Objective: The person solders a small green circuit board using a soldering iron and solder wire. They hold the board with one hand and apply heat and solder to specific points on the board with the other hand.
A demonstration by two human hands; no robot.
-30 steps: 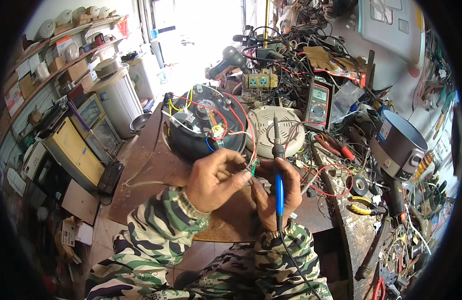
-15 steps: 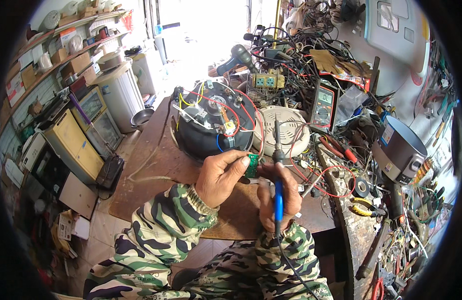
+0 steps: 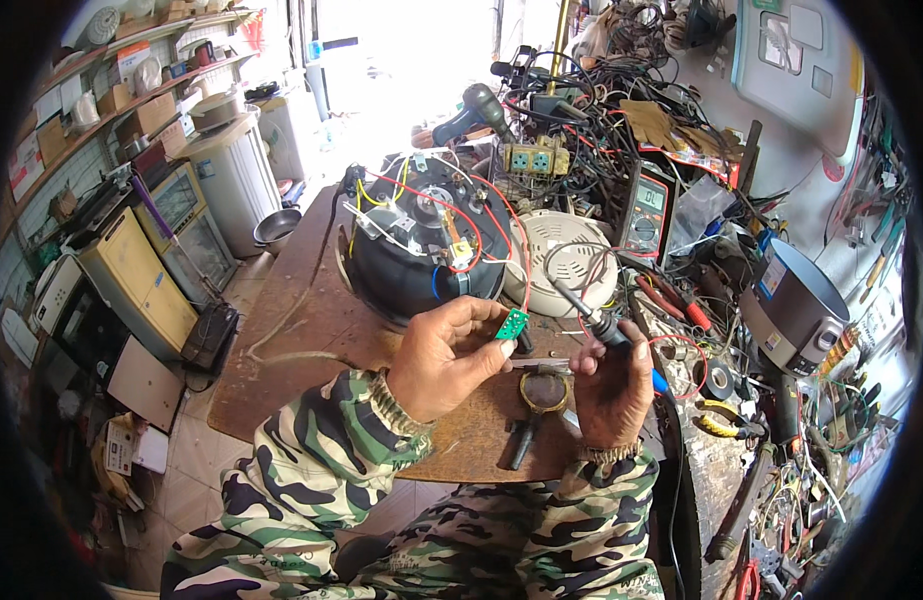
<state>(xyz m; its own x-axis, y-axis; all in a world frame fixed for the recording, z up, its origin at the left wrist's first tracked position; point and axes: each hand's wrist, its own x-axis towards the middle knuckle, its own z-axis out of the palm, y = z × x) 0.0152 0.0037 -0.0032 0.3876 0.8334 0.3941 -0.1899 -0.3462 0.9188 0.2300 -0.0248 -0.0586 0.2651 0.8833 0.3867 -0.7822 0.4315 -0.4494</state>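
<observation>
My left hand (image 3: 443,358) pinches a small green circuit board (image 3: 512,324) by its edge between thumb and fingers. Red and white wires run up from the board toward an upturned black appliance body (image 3: 396,268) with exposed wiring. To the right, my right hand (image 3: 621,395) is closed round a soldering iron (image 3: 609,331) with a blue handle, partly hidden by the fingers. Its metal tip slants up and left, apart from the board. Between my hands, nearer me, a small round yellowish-rimmed container (image 3: 543,392) lies on the brown table (image 3: 311,375).
Behind the iron sits a cream slotted round cover (image 3: 551,232). A multimeter (image 3: 644,212) stands beyond it, near tangled cables. On the right bench are black tape (image 3: 718,379), yellow-handled pliers (image 3: 731,420) and a grey cooker shell (image 3: 796,305). A hair dryer-shaped tool (image 3: 478,112) rests at the back.
My right hand has moved right with the soldering iron, tilting it from upright to slanting left. The round container has come into view. My left hand has turned the board slightly.
</observation>
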